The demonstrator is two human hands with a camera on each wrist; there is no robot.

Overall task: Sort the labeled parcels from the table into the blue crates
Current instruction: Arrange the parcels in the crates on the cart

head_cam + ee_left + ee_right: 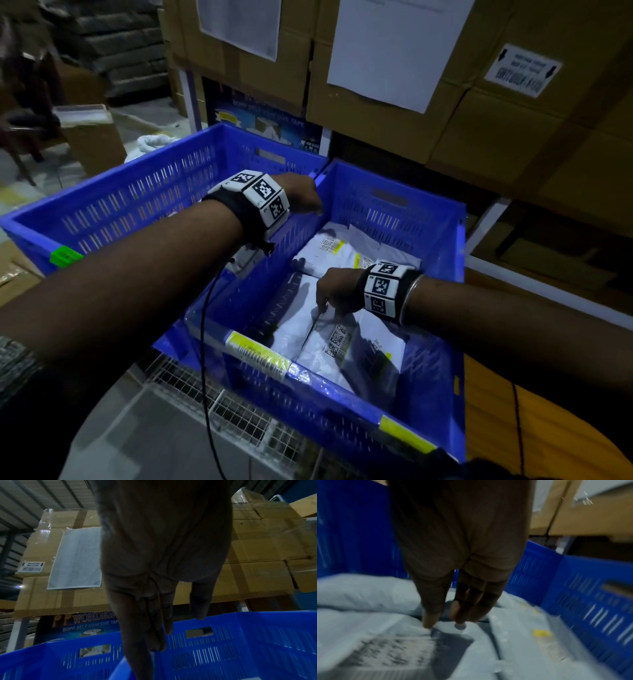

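Two blue crates stand side by side: the left crate [137, 192] [51, 660] and the right crate [394, 209] [240, 642] [573, 588]. Several white labeled parcels lie in the right one. My right hand [329, 294] [445, 619] is down inside it, fingers straight, thumb tip touching the top parcel [329, 339] [385, 649] beside its barcode label; this view is blurred. More parcels [329, 250] lie toward the far wall. My left hand [305, 198] [163, 622] hovers over the wall between the crates, fingers straight and holding nothing. The left crate's contents are mostly hidden by my arm.
Stacked cardboard boxes [376, 120] with paper sheets rise right behind the crates, with a dark tape carton [267, 120] below them. The crates sit on a wire mesh rack [222, 404]. A black cable [205, 342] hangs from my left wrist. A yellow surface [513, 428] lies at right.
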